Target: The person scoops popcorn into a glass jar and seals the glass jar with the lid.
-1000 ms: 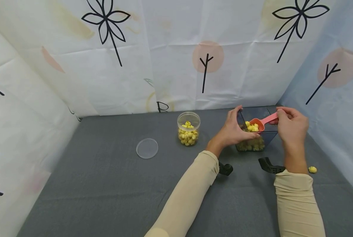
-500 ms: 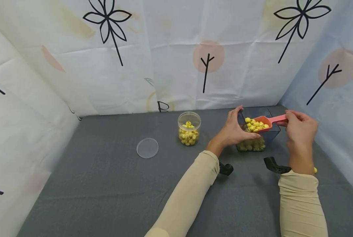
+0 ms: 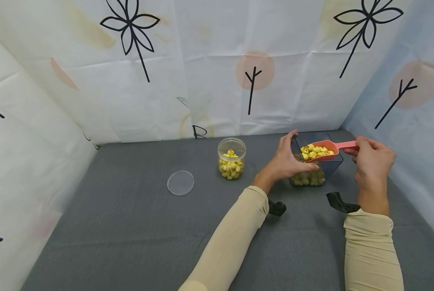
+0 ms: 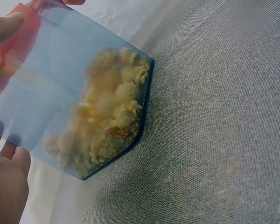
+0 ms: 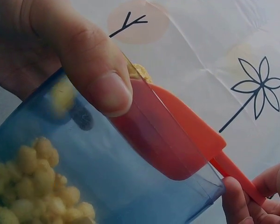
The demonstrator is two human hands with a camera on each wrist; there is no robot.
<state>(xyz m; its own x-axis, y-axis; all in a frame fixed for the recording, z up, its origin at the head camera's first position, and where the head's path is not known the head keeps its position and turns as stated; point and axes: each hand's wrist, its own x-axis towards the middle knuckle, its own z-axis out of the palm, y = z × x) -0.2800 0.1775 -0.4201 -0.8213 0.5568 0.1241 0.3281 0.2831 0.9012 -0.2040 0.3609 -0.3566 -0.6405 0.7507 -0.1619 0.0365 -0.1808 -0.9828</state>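
Observation:
My left hand (image 3: pixel 286 159) grips the near-left side of a clear bluish plastic container (image 3: pixel 331 167), thumb in front and fingers at the back. Popcorn (image 4: pixel 112 98) fills its lower part, and the container stands on the grey cloth. With thumb and fingers my right hand (image 3: pixel 375 163) pinches the handle of a coral-red scoop (image 5: pixel 186 123). The scoop's bowl lies nearly level at the container's open top, partly below the rim, heaped with yellow popcorn (image 3: pixel 314 151). In the right wrist view the left thumb hides part of the bowl.
A clear round jar (image 3: pixel 231 147), partly filled with yellow popcorn, stands uncovered left of the container. Further left a transparent round lid (image 3: pixel 181 183) lies flat on the grey cloth (image 3: pixel 129 226). Patterned fabric walls (image 3: pixel 217 93) rise behind and at both sides.
The right hand has moved right, drawing the scoop with it and tilting it level, so more popcorn shows in its bowl. The left hand stays put. A loose popcorn piece at right is now hidden.

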